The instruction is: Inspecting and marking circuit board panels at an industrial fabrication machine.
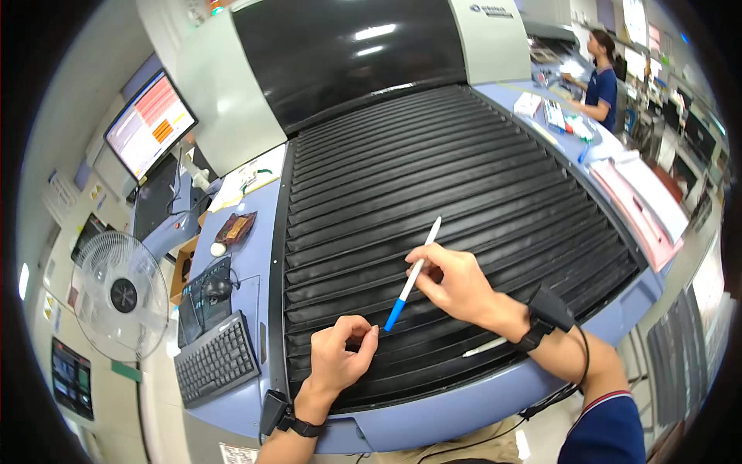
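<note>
A white marker pen (411,281) with a blue end is pinched between the thumb and fingers of my right hand (456,284). It slants over the black ribbed bellows cover (417,178), its blue end pointing down toward me. Just left of that blue end is my left hand (342,357), thumb and forefinger pressed together, apart from the marker. Whatever its fingertips may hold is too small to make out. Below my right wrist, a second thin white pen (485,348) lies on the ribbed cover, partly hidden by the wrist.
A keyboard (218,359), a black mouse (218,288) and a small brown packet (236,227) sit on the left ledge. Beyond the left side stand a fan (122,295) and a monitor (151,124). Pink and white papers (638,205) rest at right. A person (600,85) works farther back.
</note>
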`<state>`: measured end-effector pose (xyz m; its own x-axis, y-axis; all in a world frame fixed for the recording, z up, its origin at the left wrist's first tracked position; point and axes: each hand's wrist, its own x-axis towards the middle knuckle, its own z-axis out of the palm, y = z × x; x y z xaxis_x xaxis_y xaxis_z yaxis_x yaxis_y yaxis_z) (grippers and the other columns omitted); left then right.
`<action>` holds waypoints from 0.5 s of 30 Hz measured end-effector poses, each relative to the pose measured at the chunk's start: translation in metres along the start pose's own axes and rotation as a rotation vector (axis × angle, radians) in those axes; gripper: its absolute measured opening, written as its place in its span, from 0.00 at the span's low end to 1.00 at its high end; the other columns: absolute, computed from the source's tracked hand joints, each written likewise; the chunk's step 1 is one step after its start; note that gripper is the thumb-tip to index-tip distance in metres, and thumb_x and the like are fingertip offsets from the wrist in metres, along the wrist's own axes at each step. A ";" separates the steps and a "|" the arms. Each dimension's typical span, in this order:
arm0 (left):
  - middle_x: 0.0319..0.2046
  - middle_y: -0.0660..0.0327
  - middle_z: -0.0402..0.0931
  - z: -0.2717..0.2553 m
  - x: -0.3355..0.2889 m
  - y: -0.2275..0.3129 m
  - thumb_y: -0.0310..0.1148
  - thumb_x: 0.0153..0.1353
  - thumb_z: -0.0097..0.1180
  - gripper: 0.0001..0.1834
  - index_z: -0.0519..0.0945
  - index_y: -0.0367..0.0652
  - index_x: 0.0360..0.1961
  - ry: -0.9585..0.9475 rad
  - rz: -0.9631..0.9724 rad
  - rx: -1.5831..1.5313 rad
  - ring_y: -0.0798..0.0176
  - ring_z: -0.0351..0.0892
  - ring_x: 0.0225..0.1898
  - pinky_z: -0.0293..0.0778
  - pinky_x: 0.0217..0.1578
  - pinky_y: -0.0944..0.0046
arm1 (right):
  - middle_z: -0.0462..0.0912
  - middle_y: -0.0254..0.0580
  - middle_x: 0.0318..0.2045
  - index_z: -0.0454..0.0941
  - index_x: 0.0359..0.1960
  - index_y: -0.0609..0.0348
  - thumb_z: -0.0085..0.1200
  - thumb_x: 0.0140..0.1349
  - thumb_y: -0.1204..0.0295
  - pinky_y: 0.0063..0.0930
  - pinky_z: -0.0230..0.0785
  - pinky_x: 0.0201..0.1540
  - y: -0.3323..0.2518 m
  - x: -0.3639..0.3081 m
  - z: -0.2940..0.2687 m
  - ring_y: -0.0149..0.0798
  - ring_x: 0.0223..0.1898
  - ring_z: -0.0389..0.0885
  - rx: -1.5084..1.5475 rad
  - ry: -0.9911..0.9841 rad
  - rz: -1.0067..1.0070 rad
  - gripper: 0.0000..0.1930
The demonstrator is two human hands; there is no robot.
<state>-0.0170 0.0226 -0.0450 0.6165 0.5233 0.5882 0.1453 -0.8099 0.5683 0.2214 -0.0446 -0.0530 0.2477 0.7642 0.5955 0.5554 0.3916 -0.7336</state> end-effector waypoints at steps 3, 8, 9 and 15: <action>0.22 0.58 0.84 0.002 -0.005 0.002 0.21 0.58 0.70 0.09 0.79 0.37 0.33 -0.037 0.009 0.059 0.67 0.87 0.24 0.80 0.28 0.70 | 0.84 0.45 0.27 0.80 0.46 0.62 0.62 0.60 0.80 0.33 0.78 0.32 -0.002 -0.001 -0.001 0.43 0.27 0.86 -0.020 0.039 -0.055 0.12; 0.22 0.59 0.84 0.010 -0.012 0.004 0.20 0.57 0.70 0.10 0.78 0.38 0.34 -0.141 0.045 0.025 0.67 0.86 0.24 0.80 0.28 0.70 | 0.86 0.47 0.32 0.80 0.46 0.59 0.62 0.60 0.78 0.39 0.80 0.34 0.000 -0.008 -0.003 0.50 0.32 0.87 -0.086 0.022 -0.121 0.12; 0.22 0.59 0.84 0.007 -0.012 0.002 0.20 0.56 0.70 0.09 0.80 0.38 0.33 -0.120 0.036 0.040 0.65 0.86 0.23 0.79 0.26 0.69 | 0.86 0.47 0.33 0.80 0.47 0.57 0.62 0.60 0.77 0.42 0.81 0.35 -0.001 -0.006 0.000 0.53 0.34 0.87 -0.073 0.024 -0.129 0.13; 0.23 0.58 0.84 0.007 -0.011 -0.004 0.20 0.54 0.71 0.09 0.81 0.39 0.32 -0.099 -0.036 0.004 0.64 0.86 0.23 0.79 0.26 0.69 | 0.87 0.45 0.31 0.79 0.45 0.59 0.62 0.60 0.78 0.38 0.81 0.33 -0.002 -0.005 -0.002 0.48 0.32 0.88 -0.099 0.009 -0.144 0.12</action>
<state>-0.0186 0.0184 -0.0574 0.6845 0.5236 0.5072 0.1717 -0.7920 0.5859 0.2206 -0.0506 -0.0536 0.1668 0.6989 0.6955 0.6612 0.4440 -0.6047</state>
